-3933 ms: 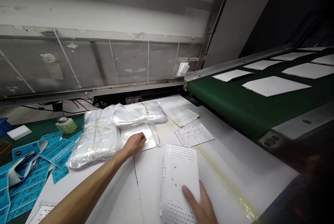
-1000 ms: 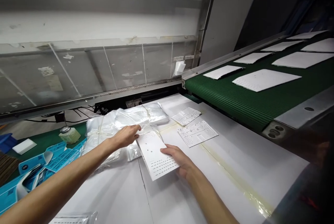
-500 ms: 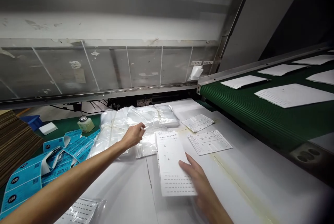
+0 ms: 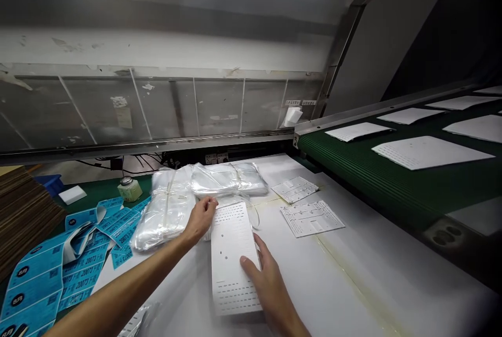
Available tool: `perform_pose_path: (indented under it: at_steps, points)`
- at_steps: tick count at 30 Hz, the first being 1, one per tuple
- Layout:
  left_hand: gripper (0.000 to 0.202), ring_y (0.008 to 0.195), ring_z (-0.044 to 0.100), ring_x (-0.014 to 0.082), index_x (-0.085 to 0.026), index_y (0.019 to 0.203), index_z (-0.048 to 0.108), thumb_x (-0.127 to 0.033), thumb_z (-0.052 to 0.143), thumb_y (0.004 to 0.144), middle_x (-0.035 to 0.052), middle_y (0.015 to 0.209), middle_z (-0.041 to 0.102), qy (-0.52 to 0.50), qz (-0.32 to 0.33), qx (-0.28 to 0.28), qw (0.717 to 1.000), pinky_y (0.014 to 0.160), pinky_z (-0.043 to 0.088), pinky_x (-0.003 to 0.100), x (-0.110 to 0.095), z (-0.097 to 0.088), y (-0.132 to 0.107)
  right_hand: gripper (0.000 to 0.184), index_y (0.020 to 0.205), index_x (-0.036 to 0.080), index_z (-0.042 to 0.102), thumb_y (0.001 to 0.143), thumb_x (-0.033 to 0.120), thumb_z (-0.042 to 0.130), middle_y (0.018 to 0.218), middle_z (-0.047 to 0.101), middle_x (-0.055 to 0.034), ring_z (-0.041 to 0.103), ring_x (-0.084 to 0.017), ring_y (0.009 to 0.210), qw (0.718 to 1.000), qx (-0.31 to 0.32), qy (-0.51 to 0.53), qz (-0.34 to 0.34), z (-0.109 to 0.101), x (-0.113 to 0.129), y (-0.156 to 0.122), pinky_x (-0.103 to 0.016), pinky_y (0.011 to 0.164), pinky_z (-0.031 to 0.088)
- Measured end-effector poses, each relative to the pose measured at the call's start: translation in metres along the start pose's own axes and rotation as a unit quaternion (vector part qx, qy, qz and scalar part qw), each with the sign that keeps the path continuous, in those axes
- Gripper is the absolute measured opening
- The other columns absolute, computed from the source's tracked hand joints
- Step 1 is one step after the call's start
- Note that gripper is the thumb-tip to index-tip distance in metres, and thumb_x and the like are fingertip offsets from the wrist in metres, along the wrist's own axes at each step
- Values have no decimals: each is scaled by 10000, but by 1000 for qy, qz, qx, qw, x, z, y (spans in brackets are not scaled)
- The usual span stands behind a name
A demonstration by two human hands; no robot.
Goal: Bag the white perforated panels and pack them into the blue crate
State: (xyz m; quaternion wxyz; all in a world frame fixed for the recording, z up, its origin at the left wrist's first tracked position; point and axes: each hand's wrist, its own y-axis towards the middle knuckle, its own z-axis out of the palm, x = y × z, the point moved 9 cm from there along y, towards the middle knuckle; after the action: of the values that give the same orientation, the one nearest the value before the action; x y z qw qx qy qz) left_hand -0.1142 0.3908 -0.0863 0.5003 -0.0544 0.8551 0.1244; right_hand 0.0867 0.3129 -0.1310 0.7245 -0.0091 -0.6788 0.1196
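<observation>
My right hand [image 4: 272,284] grips a white circuit board [image 4: 233,253] by its right edge, thumb on top. Rows of small dark dashes run across both ends of the board, with a few holes between. At the board's upper left corner is my left hand [image 4: 202,216], its fingers pinched together; what they hold, if anything, is hidden. Just behind it lie clear plastic bags, one tied bundle [image 4: 167,211] at the left and another bundle [image 4: 227,179] on top at the back. Two more white circuit boards, a nearer one [image 4: 311,219] and a farther one [image 4: 295,189], lie flat to the right.
A green conveyor belt [image 4: 353,164] carries several white boards along the right. Blue printed labels [image 4: 35,284] spread over the left, near a cardboard stack [image 4: 23,216] and a small bottle [image 4: 129,189]. A metal-framed clear panel [image 4: 219,107] spans the back.
My right hand has brought the board left and slightly nearer to me, up against my left hand. My left hand has shifted slightly down. The camera view has tilted up a little.
</observation>
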Motion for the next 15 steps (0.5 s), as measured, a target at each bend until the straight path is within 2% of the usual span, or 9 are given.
perform_pose_path:
  at_steps: [3, 7, 10, 15]
  points:
    - [367, 656, 535, 173, -218, 861, 621, -490, 374, 865, 1, 695, 605, 61, 21, -11, 998, 625, 377, 280, -2, -6, -8, 665, 1356, 195, 375, 756, 360, 608, 1329, 511, -88, 484, -256, 1195, 998, 48, -23, 16, 9, 2, -2, -366, 958, 409]
    - [329, 710, 571, 194, -269, 942, 629, -461, 368, 881, -1, 780, 658, 122, 68, 21, 990, 639, 363, 281, -9, -3, -17, 623, 1349, 187, 377, 763, 272, 573, 1210, 598, -97, 599, -240, 1025, 986, 149, -27, 73, 25, 14, -1, -361, 867, 466]
    - [316, 779, 599, 205, -284, 988, 618, -447, 367, 888, 1, 881, 680, 153, 94, 43, 983, 670, 377, 284, -12, 0, -19, 647, 1345, 148, 373, 746, 254, 594, 1120, 634, -133, 652, -243, 888, 978, 172, -25, 116, 21, 21, 4, -366, 767, 500]
    - [354, 701, 611, 201, -277, 1025, 603, -453, 319, 908, 3, 752, 679, 183, 106, 59, 976, 637, 392, 280, -15, 4, -15, 580, 1249, 144, 493, 703, 236, 667, 947, 684, -106, 681, -238, 763, 964, 229, -10, 138, 17, 23, 12, -331, 648, 518]
